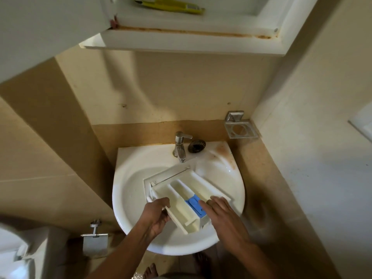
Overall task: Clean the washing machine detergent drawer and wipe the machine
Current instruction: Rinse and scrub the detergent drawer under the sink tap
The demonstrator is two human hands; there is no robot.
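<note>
The detergent drawer (181, 190) is cream-white throughout, with one bright blue insert (194, 206) in the compartment at its near end. It lies over a glossy white sink (128, 198), whose back right corner carries a rusty brown stain (224, 152). At the sink's back edge stand a silver chrome tap (180, 146) and a dark grey round strainer (196, 146). The wall tiles (171, 87) are pale beige, with a darker tan band just above the sink's back edge. The cabinet (181, 40) above is white, streaked orange-brown along its lower ledge, and holds a yellow-green packet (171, 5). The soap holder (240, 127) and paper holder (94, 241) are dull silver.
</note>
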